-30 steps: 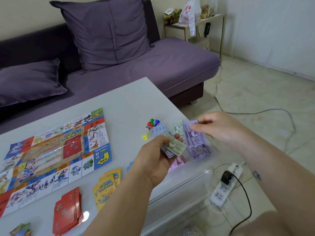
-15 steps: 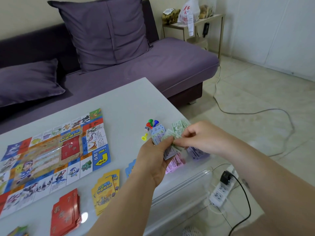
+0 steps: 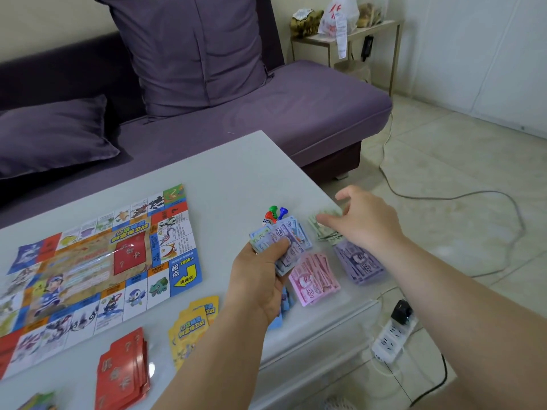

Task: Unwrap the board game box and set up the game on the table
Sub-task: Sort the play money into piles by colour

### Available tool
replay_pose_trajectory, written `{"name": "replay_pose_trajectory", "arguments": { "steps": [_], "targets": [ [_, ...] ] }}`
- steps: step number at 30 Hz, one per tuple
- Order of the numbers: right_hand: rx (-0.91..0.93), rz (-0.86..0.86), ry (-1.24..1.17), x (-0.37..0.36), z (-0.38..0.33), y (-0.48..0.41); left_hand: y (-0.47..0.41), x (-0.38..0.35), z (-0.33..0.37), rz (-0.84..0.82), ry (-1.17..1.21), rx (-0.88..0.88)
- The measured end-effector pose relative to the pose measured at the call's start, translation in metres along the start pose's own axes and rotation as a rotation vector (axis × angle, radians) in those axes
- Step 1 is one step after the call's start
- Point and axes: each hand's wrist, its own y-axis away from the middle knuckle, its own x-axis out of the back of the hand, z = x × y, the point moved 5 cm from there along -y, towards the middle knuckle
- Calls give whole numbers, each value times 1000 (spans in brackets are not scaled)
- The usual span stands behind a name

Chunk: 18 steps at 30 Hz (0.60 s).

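Note:
The colourful game board [image 3: 97, 261] lies unfolded on the left of the white table [image 3: 231, 173]. My left hand [image 3: 257, 282] grips a mixed stack of play money [image 3: 287, 241], purple and blue notes on top. My right hand [image 3: 367, 220] reaches over the green note pile [image 3: 324, 232] at the table's right edge, fingers spread and touching it. A pink pile [image 3: 313, 279] and a purple pile [image 3: 359, 263] lie side by side below it. Blue notes [image 3: 285, 303] peek out under my left wrist. Coloured pawns [image 3: 273, 213] and a die [image 3: 265, 222] sit just beyond the stack.
Red cards [image 3: 124, 377] and yellow cards [image 3: 192, 324] are stacked near the front edge, with more cards [image 3: 38, 402] at the bottom left. A purple sofa [image 3: 296, 113] stands behind the table. On the floor to the right lies a power strip [image 3: 390, 338] with cables.
My right hand drew a green note from the stack in my left hand and moved right, down onto the green pile. The left hand stayed in place with the stack.

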Motion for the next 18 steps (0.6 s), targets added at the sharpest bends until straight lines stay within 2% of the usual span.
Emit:
{"name": "replay_pose_trajectory", "arguments": {
  "steps": [2,4,7,9,12,14,18],
  "targets": [
    [5,60,71,7,-1,0,1,1,4,4,-8,-2],
    [34,58,-76,15,-8,6,2,2,6,-8,-27,-5],
    [46,-245,-307,14,-24,26,6,-3,0,-49,-66,6],
    [107,-371,-305,11,-30,39,10,-10,-7,-109,-38,45],
    [174,-313,-284,18,-26,41,18,-19,-15,-166,46,141],
    [138,-279,-338,26,-16,38,23,-22,-17,-185,137,210],
    [54,-219,-319,39,9,34,22,-17,-17,-218,95,182]
  ]
}}
